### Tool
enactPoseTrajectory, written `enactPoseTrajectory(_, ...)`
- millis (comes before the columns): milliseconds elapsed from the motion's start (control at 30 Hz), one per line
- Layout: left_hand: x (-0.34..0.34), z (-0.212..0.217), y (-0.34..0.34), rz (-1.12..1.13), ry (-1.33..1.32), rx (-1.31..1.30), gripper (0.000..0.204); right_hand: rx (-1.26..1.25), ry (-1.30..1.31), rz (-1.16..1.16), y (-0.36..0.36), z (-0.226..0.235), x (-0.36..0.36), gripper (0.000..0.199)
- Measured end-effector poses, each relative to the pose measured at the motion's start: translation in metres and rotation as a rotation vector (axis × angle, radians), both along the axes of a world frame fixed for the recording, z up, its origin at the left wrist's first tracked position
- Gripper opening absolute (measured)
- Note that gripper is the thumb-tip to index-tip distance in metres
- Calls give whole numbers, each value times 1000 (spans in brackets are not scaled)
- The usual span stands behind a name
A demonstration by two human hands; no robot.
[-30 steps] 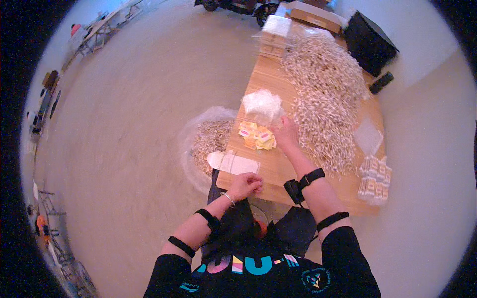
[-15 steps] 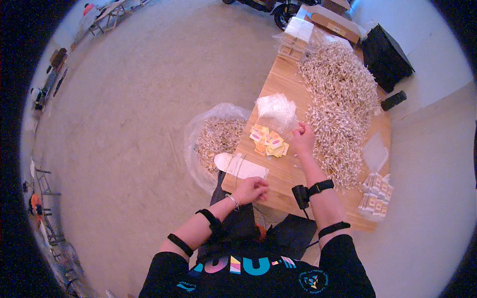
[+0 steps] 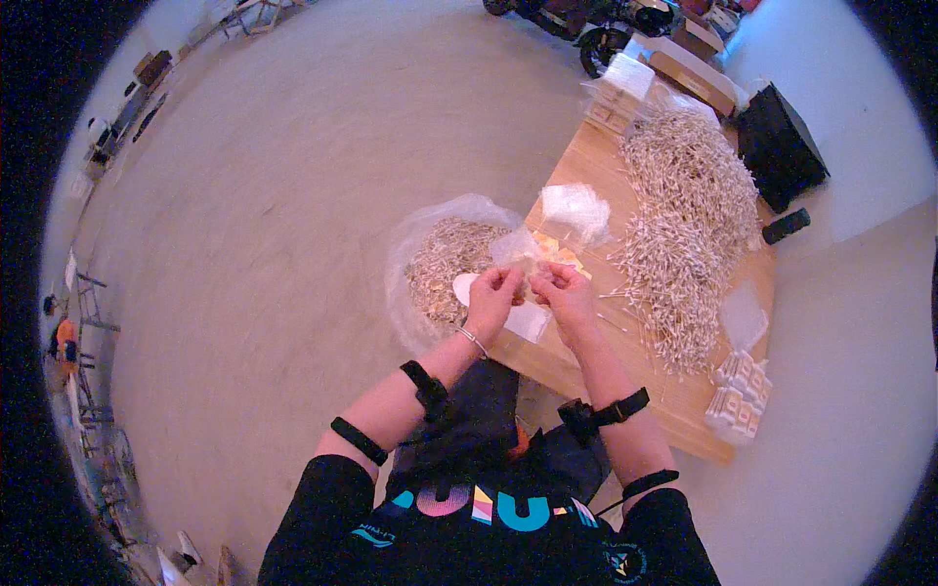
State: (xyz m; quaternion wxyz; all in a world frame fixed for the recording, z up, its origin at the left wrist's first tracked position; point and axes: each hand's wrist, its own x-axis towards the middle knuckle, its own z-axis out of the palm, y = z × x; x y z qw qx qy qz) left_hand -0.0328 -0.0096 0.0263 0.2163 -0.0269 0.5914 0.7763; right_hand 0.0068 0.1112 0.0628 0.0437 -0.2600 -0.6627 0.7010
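My left hand (image 3: 496, 293) and my right hand (image 3: 562, 293) meet over the table's left edge, both with fingers pinched together. Between them is a small clear plastic bag (image 3: 510, 247), its film standing up beyond my fingertips. Just past my right hand lie yellow-and-white cards (image 3: 557, 252), partly covered by the hands and the film. Below the hands a white paddle-shaped board (image 3: 529, 321) shows in part. A stack of clear plastic bags (image 3: 576, 210) rests farther back. To the right spreads a large heap of cotton swabs (image 3: 684, 230).
An open plastic sack of cotton swabs (image 3: 445, 273) stands left of the wooden table (image 3: 576, 161). Filled packs (image 3: 740, 391) lie at the right corner, more packs (image 3: 620, 93) at the far end. A black box (image 3: 782, 142) and black cylinder (image 3: 787, 227) flank the wall side.
My right hand has come left from beside the swab heap to meet my left hand, which has risen. A clear bag now shows between them. The whole view has shifted slightly.
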Motion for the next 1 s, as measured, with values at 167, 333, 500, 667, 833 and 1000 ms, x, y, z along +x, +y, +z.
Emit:
enactPoseTrajectory(167, -4, -2, -25, 134, 26, -32, 20, -157, -24, 113, -23, -4, -5, 10)
enactPoseTrajectory(333, -6, -7, -40, 187, 53, -26, 19, -57, -31, 88, -44, -4, -17, 16)
enactPoseTrajectory(500, -9, -5, -45, 277, 65, -3, 17, -25, -22, 73, -59, -7, -27, 17)
enactPoseTrajectory(667, -10, -2, -52, 346, 44, 50, 22, 66, -43, 45, -65, -7, -34, 15)
enactPoseTrajectory(833, -4, -9, -60, 318, 144, -68, 27, 89, -16, 63, -64, -14, -43, 15)
enactPoseTrajectory(1000, -9, -13, -66, 139, 68, -109, 26, 231, 1, 164, -65, -29, -45, 17)
